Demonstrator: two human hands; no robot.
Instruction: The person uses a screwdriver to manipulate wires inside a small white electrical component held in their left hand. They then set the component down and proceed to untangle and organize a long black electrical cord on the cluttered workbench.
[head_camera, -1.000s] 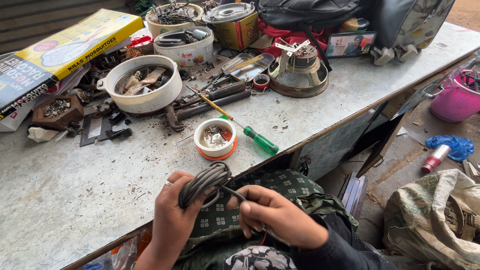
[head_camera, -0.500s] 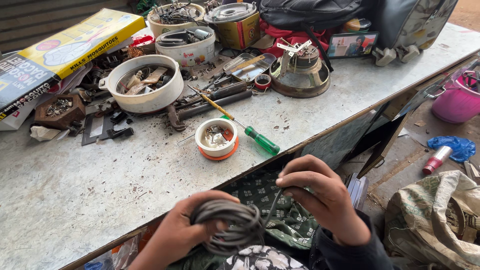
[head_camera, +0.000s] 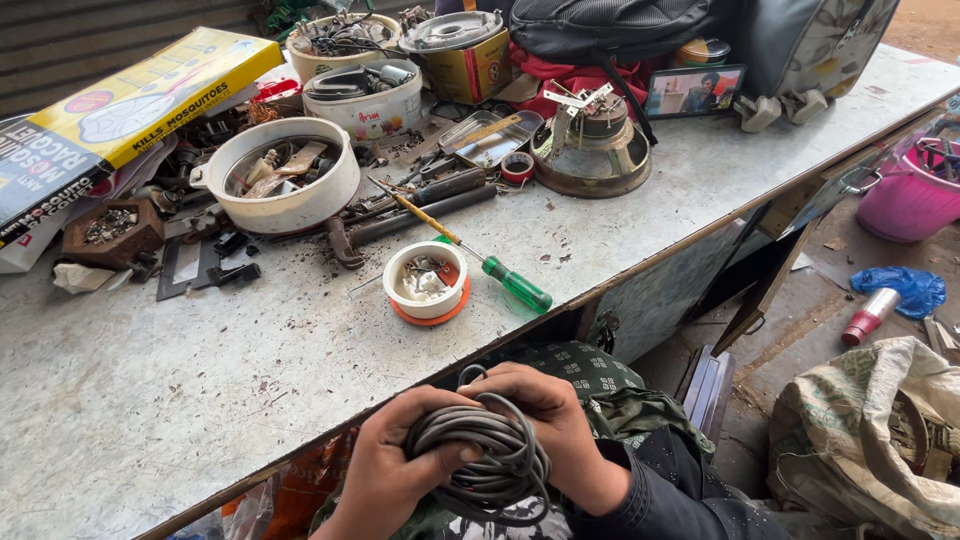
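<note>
Both hands met low at the near edge of the view, over the person's lap and just below the near edge of the grey metal workbench (head_camera: 150, 400). Between them sat a coil of grey cable (head_camera: 485, 455), wound in several loose loops. The left hand (head_camera: 385, 475) cupped the coil from the left, its thumb lying across the top of the loops. The right hand (head_camera: 560, 425) closed over the coil from the right and far side, fingers curled around the strands. Both hands were wrapped on the cable rather than spread.

On the bench, just beyond the hands, stood a small white tub with an orange base (head_camera: 426, 280), holding small bits. Beside it to the right lay a screwdriver with a green handle (head_camera: 480, 262), its shaft pointing to the far left. Farther left stood a white pot (head_camera: 283, 188) with scraps inside, and a dark pair of long-handled pliers (head_camera: 400, 215) lay between the pot and the tub. A yellow flat box (head_camera: 130, 100) rested at the far left. A round metal speaker frame (head_camera: 592, 150) sat toward the far right of the bench, near a black bag (head_camera: 610, 25). On the ground to the right stood a pink bucket (head_camera: 905, 195), with a tan sack (head_camera: 870, 440) nearer.
</note>
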